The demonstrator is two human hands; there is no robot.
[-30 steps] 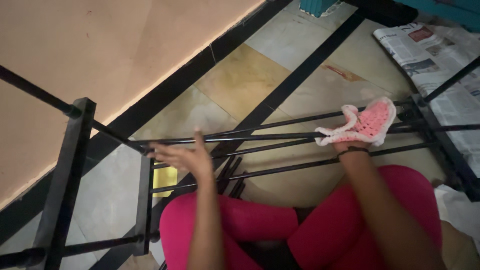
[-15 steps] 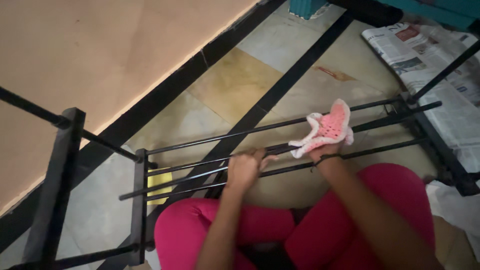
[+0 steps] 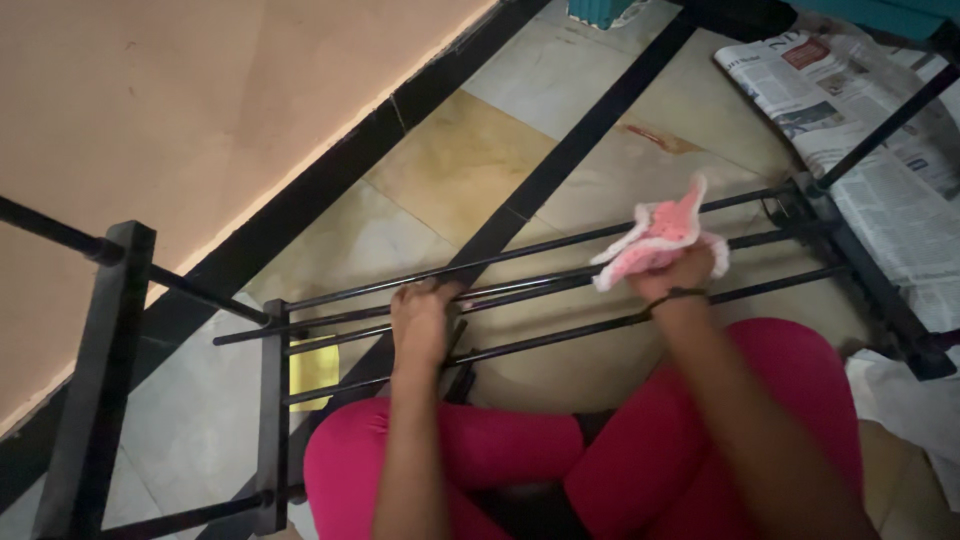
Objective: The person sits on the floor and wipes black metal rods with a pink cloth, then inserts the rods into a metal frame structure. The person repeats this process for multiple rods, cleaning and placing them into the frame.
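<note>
The person sits cross-legged on the tiled floor (image 3: 470,170) in bright pink trousers (image 3: 690,440), with a black metal rack (image 3: 275,400) lying on its side across the lap. The left hand (image 3: 420,322), at about seven o'clock from the middle of the view, is curled shut around the rack's thin horizontal bars (image 3: 540,258), fingers wrapped over the top rod and knuckles up. The right hand (image 3: 678,275), at roughly three o'clock, is bunched closed on a pink-and-white cloth (image 3: 660,238), pressing it against the middle bars; the cloth's loose corner sticks up toward twelve o'clock. A dark band circles that wrist. Sheets of newspaper (image 3: 880,170) are spread on the floor at two o'clock, just beyond the rack's right end frame. A small yellow object (image 3: 313,368) lies on the floor beneath the bars at eight o'clock, near the left knee; what it is cannot be told. A peach-coloured wall (image 3: 180,110) with a black skirting strip fills the view from nine to eleven o'clock, and a teal container (image 3: 600,10) shows at the top edge at twelve o'clock.
</note>
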